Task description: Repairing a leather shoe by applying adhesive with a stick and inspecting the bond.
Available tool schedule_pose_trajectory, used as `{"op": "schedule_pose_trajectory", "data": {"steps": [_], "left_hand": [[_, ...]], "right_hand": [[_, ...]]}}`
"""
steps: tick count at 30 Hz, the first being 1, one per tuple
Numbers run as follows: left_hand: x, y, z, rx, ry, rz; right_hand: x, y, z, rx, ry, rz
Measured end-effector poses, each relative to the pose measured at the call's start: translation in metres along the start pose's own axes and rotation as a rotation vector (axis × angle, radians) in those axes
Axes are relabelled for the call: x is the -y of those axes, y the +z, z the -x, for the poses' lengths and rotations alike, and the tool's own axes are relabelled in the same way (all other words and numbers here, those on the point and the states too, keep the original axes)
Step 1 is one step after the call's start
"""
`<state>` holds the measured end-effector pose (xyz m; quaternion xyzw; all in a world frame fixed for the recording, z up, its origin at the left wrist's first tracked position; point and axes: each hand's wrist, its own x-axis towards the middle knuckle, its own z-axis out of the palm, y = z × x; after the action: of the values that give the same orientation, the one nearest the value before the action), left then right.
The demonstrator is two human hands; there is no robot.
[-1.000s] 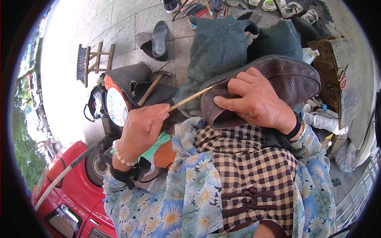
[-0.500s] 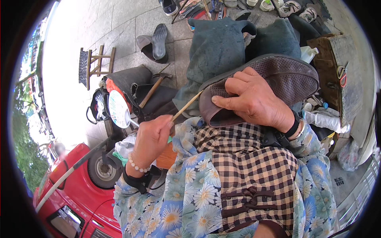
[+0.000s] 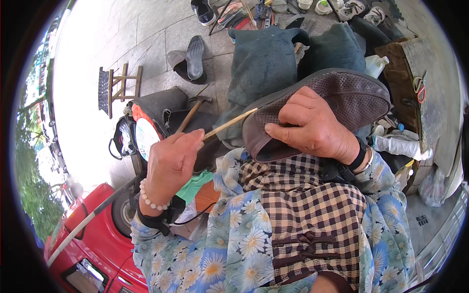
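Note:
A dark brown shoe [image 3: 359, 93] with a perforated upper lies on its side above my lap. My right hand [image 3: 315, 124] grips it near the opening, thumb pressed on the upper and fingers folded over it. In my left hand [image 3: 173, 158] a thin pale wooden stick [image 3: 229, 123] is pinched between thumb and fingers. Its far tip lies over the side of the shoe, by the edge of the sole; whether it touches I cannot tell. A dark green cloth [image 3: 264, 66] covers my knees behind the shoe.
A hammer [image 3: 190, 113] rests on dark material to the left, near a small folding stool [image 3: 119, 90]. Another shoe with an insole [image 3: 195, 57] lies on the paving. Scissors [image 3: 420, 87] hang by a wooden box [image 3: 398, 73] at right. A red vehicle [image 3: 97, 234] stands lower left.
My left hand has moved left and slightly down. The stick's tip has shifted from the shoe's sole edge onto its side and lies flatter. My right hand keeps its hold on the shoe.

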<state>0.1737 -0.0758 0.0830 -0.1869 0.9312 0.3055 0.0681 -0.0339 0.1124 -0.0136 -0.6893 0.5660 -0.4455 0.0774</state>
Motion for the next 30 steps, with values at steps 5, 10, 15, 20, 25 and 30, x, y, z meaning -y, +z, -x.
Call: {"op": "schedule_pose_trajectory", "data": {"steps": [5,10,15,20,25,30], "left_hand": [[-0.006,-0.012,-0.005,0.055,0.01,-0.05],[-0.008,-0.011,-0.007,0.069,0.02,-0.112],[-0.005,0.0,-0.005,0.047,0.022,-0.082],[-0.002,0.0,-0.006,0.056,0.033,-0.086],[0.0,0.004,-0.011,0.106,0.061,-0.038],[0.005,0.017,-0.014,0.056,0.086,0.002]], "right_hand": [[0.0,-0.001,0.001,0.006,0.007,-0.026],[0.0,0.0,-0.001,0.003,-0.007,-0.026],[-0.001,0.0,0.0,0.001,0.0,-0.041],[-0.001,-0.001,0.0,0.001,0.008,-0.054],[-0.001,0.0,0.001,-0.014,0.003,-0.051],[-0.001,-0.003,0.0,0.014,0.018,-0.084]]}}
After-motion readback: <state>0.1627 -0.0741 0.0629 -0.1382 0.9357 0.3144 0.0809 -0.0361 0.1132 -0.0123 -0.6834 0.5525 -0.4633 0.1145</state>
